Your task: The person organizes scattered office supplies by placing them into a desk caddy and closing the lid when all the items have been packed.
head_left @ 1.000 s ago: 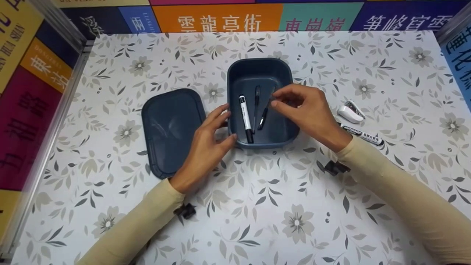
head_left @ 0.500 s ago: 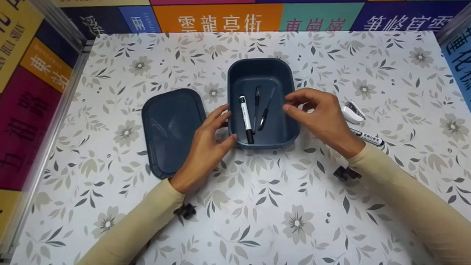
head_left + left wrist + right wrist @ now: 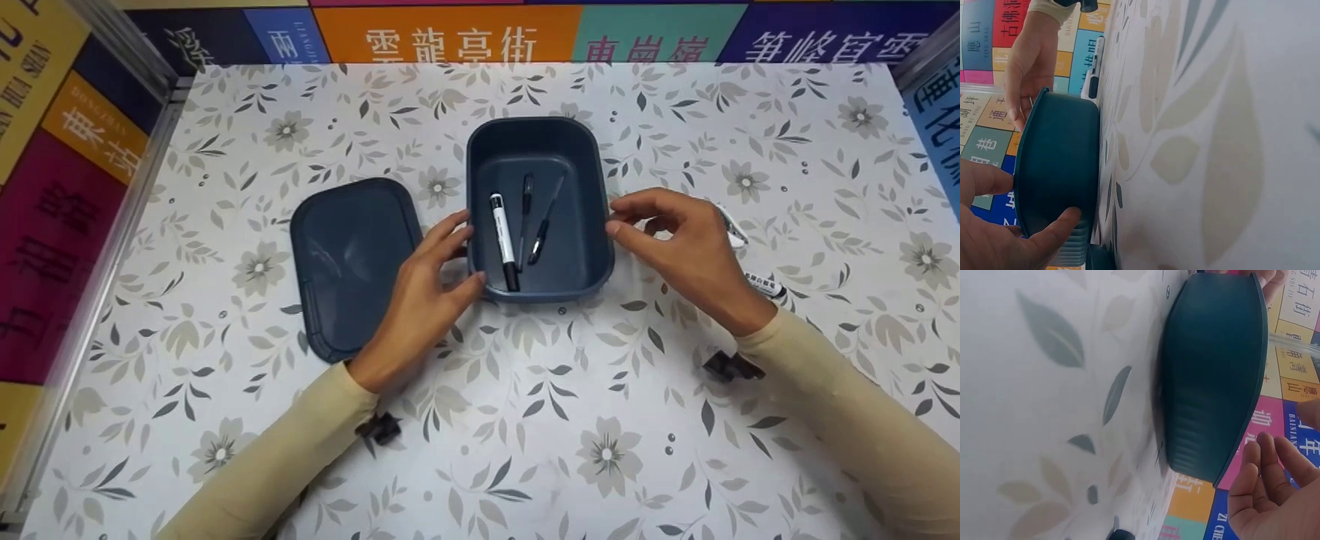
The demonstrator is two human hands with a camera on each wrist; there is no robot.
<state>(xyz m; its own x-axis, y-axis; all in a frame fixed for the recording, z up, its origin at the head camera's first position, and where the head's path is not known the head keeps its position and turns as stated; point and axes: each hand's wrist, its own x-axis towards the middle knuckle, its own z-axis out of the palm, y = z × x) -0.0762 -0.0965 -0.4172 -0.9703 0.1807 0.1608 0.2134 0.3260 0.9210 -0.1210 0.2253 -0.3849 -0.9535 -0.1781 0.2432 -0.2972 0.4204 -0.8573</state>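
An uncovered dark blue plastic box (image 3: 585, 259) stands mid-table. Inside lie a white marker (image 3: 503, 236) with a black end and two slim dark pens, one (image 3: 527, 199) upright in the head view, the other (image 3: 539, 238) slanted. My left hand (image 3: 427, 285) rests against the box's left side, fingers spread along the rim and thumb at the front corner. In the left wrist view the thumb lies on the box's outer wall (image 3: 1058, 152). Just outside the right rim is my right hand (image 3: 679, 244), its fingers loosely bent and holding nothing; the right wrist view shows them beside the box (image 3: 1213, 377).
The dark blue lid (image 3: 352, 262) lies flat left of the box, partly behind my left hand. Right of my right hand are a white stapler (image 3: 735, 229) and a whiteboard marker (image 3: 766, 285), both partly covered by it. Lettered panels (image 3: 450, 37) border the flower-patterned table.
My right hand has drawn back from the slanted pen, moving right and out over the box's rim. The pen stays inside the box. My left hand has kept its place.
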